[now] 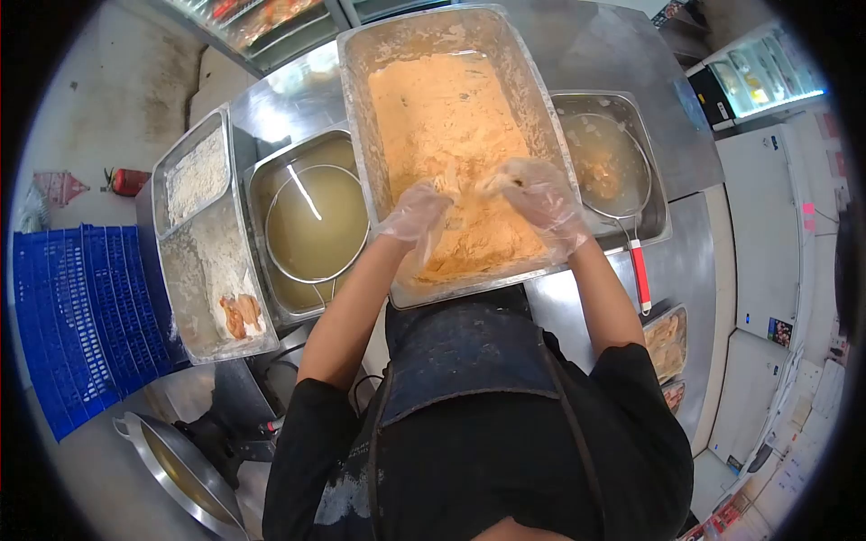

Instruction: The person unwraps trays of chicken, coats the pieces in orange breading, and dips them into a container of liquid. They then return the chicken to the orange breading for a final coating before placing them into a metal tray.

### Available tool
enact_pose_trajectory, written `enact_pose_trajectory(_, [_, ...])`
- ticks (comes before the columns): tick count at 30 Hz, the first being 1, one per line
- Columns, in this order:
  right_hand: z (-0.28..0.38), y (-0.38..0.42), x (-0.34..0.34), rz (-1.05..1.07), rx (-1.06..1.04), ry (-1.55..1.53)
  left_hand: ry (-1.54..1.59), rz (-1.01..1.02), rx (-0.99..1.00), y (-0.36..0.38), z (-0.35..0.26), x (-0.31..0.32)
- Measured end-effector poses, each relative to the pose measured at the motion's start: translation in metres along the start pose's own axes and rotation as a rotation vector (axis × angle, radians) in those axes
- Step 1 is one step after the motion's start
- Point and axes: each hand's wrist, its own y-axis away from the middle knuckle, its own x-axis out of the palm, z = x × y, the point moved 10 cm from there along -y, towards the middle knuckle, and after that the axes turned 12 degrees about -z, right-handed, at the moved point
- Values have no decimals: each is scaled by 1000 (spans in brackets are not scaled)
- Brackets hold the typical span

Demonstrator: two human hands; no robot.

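A deep metal tray [552, 106] of orange-tinted flour [442, 104] lies in front of me. Both my hands wear clear plastic gloves and are over the flour in its nearer half. My right hand [546, 206] is closed on a flour-coated chicken piece [494, 183]. At the fingertips of my left hand [418, 215] is a pale, floury strip [447, 177]; those fingers look pinched around it, though its shape blends into the flour.
To the left, a pan of cloudy liquid [311, 216] holds a wire strainer; beside it, a divided flour tray [191, 311] contains raw meat strips [242, 316]. At right, another liquid pan [663, 212] has a red-handled strainer [640, 275]. Blue crates [81, 316] and a wok [176, 473] are lower left.
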Motion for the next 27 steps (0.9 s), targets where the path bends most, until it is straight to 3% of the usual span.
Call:
enact_pose_trajectory(2, [28,3,8,130,-162,-29,-106,44,107,3,-17,7])
enact_pose_trajectory(6, [25,6,22,137,-168,118,-263,228,400,6,-26,36])
enact_pose_trajectory(8, [31,11,35,300,-149,9,-302,204,385,6,-31,30])
enact_pose_trajectory(10, [23,12,43,287,-145,145,-334,201,375,10,-34,30])
enact_pose_trajectory(12, [9,15,44,282,-138,276,-328,75,310,7,-33,16])
enact_pose_trajectory(14, [23,17,40,232,-304,276,-336,138,270,9,-36,19])
enact_pose_trajectory(18, [42,23,24,348,-301,449,-280,160,211,21,-55,6])
enact_pose_trajectory(20, [37,19,-2,276,-101,419,-224,153,316,20,-80,-14])
enact_pose_trajectory(21, [21,22,10,276,-103,420,-172,154,415,22,-92,-24])
enact_pose_trajectory(22, [-7,23,19,109,-119,564,-170,151,414,16,-88,-29])
enact_pose_trajectory(23, [-26,25,18,-59,-138,707,5,81,263,4,-75,-41])
enact_pose_trajectory(24, [-38,34,19,-55,-137,706,175,18,108,-1,-60,-49])
enact_pose_trajectory(25, [-26,44,12,-169,-258,341,168,23,104,1,-62,-49])
enact_pose_trajectory(26, [2,38,-12,-288,-393,-23,-133,3,143,-4,-68,-50])
enact_pose_trajectory(27, [-18,14,-10,-117,-142,228,-429,-32,178,-12,-74,-54])
